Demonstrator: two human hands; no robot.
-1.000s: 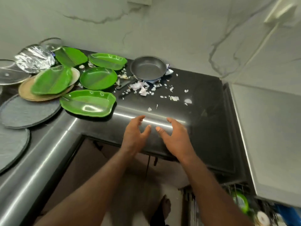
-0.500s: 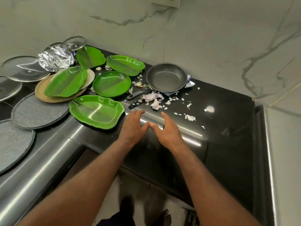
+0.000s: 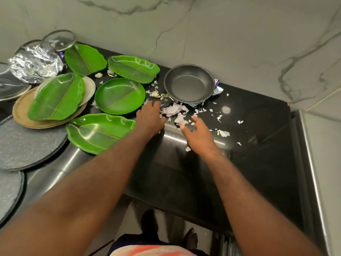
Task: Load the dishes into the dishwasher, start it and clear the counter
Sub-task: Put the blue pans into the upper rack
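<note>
A grey frying pan (image 3: pixel 189 84) sits on the black counter (image 3: pixel 258 130) near the wall. My left hand (image 3: pixel 150 117) lies over its black handle, fingers curled down onto it; most of the handle is hidden under the hand. My right hand (image 3: pixel 199 137) hovers with fingers spread just right of it, over white peel scraps (image 3: pixel 173 109). Several green leaf-shaped plates lie to the left: a round one (image 3: pixel 120 96), one at the front edge (image 3: pixel 99 133), one at the back (image 3: pixel 133 68).
Another green plate (image 3: pixel 57 97) tops a stack of tan plates. Crumpled foil (image 3: pixel 35 64), a glass lid (image 3: pixel 59 39) and grey round trays (image 3: pixel 27 143) fill the far left. A steel surface (image 3: pixel 323 154) borders the counter on the right. A dishwasher rack (image 3: pixel 228 244) shows below.
Both hands moved forward from the counter's front edge. The left one reached the pan handle; the right one came up to the scraps. The camera shifted closer.
</note>
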